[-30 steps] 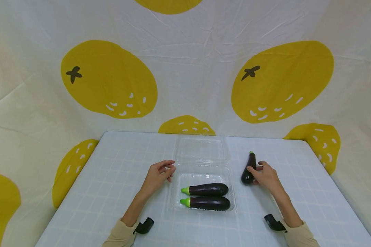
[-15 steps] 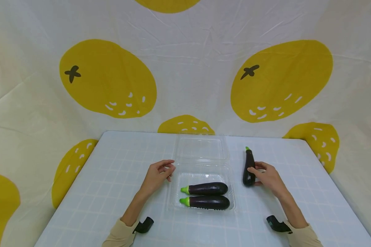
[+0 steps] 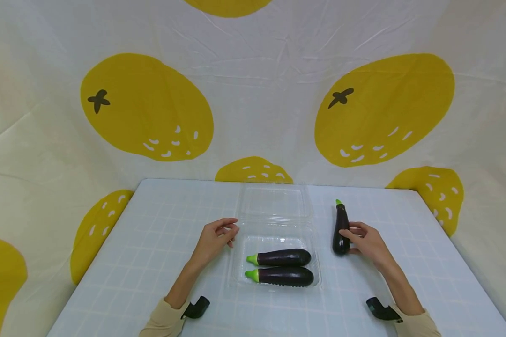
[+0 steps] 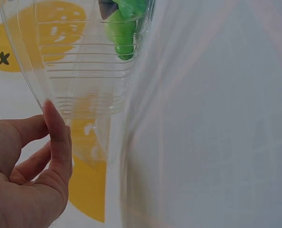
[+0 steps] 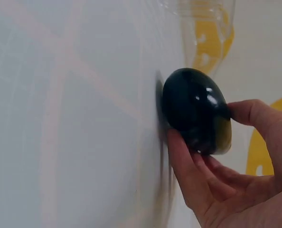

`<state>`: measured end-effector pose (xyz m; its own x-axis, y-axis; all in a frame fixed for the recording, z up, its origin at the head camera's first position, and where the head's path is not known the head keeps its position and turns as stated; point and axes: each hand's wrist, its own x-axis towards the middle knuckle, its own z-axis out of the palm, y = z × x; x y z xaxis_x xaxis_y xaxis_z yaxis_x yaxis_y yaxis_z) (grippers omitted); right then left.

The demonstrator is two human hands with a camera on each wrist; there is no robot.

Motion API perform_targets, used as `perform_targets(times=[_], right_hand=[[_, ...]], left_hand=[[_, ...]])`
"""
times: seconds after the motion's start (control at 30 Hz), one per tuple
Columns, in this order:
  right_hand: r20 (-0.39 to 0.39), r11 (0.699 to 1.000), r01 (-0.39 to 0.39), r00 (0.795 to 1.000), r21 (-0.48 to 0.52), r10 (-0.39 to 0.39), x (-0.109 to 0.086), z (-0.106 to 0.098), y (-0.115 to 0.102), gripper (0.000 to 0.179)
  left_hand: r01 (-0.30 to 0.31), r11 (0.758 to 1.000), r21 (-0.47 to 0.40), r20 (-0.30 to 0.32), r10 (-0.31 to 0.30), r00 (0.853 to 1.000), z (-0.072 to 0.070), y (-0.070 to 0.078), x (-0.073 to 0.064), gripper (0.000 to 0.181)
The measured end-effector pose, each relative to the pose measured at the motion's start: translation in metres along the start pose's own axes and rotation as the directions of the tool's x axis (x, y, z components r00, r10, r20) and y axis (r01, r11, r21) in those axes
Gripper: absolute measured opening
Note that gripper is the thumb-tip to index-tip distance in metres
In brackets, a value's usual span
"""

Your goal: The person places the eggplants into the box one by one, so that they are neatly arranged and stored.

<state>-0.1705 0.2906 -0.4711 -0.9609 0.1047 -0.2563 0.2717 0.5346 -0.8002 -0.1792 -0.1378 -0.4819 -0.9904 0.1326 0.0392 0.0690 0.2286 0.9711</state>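
My right hand point(image 3: 368, 241) grips a dark purple eggplant point(image 3: 341, 229) with a green tip, to the right of the clear plastic clamshell container point(image 3: 233, 271). The eggplant's green end points away from me; its rounded end point(image 5: 193, 102) shows in the right wrist view, thumb on one side and fingers on the other, close over the table. Two more eggplants, the upper point(image 3: 284, 258) and the lower point(image 3: 284, 276), lie side by side in the container, green ends left. At the container's left rim, my left hand point(image 3: 215, 238) pinches the edge between thumb and index finger.
The container's lid point(image 3: 274, 202) lies folded back toward the far table edge. A pale checked cloth covers the table point(image 3: 164, 206). Behind hangs a white curtain point(image 3: 265, 107) printed with large yellow fruit. Each wrist carries a black camera.
My right hand has moved slightly toward me, and the eggplant has turned so its green end points more directly away. The left hand and the container stay put.
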Motion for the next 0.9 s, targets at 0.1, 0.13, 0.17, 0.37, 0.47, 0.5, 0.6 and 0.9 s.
perform_targets(times=[0.1, 0.13, 0.17, 0.37, 0.47, 0.5, 0.6, 0.9], right_hand=[[-0.001, 1.0, 0.016, 1.0, 0.003, -0.016, -0.001, -0.001, 0.001, 0.08], [-0.002, 1.0, 0.024, 1.0, 0.005, -0.024, -0.002, -0.002, 0.001, 0.081], [-0.003, 0.999, 0.032, 0.999, 0.008, -0.032, -0.002, -0.003, 0.0, 0.081], [-0.016, 0.998, 0.054, 0.998, 0.021, -0.053, -0.007, -0.005, -0.006, 0.082], [-0.025, 0.998, 0.064, 0.998, 0.013, -0.064, -0.009, -0.006, -0.011, 0.082], [-0.027, 0.997, 0.072, 0.997, 0.008, -0.072, -0.01, -0.006, -0.012, 0.082], [-0.031, 0.995, 0.097, 0.995, 0.001, -0.097, -0.012, -0.007, -0.018, 0.084], [-0.034, 0.979, 0.203, 0.978, -0.021, -0.204, -0.026, -0.01, -0.038, 0.078]], left_hand=[[0.007, 1.0, 0.014, 0.004, -0.007, 1.0, 0.0, 0.0, 0.0, 0.035], [0.006, 1.0, 0.017, 0.004, -0.006, 1.0, 0.0, 0.0, 0.0, 0.035], [0.004, 1.0, 0.018, 0.004, -0.004, 1.0, 0.0, 0.0, 0.0, 0.034], [0.004, 1.0, 0.015, 0.001, -0.004, 1.0, -0.001, 0.002, -0.002, 0.034], [0.014, 1.0, 0.01, 0.004, -0.014, 1.0, -0.002, 0.001, -0.002, 0.034], [0.017, 1.0, 0.011, 0.005, -0.017, 1.0, -0.002, 0.001, -0.002, 0.035], [0.022, 1.0, 0.017, 0.004, -0.022, 1.0, -0.002, 0.0, -0.002, 0.035], [0.02, 1.0, 0.022, 0.001, -0.02, 1.0, -0.001, 0.001, -0.001, 0.034]])
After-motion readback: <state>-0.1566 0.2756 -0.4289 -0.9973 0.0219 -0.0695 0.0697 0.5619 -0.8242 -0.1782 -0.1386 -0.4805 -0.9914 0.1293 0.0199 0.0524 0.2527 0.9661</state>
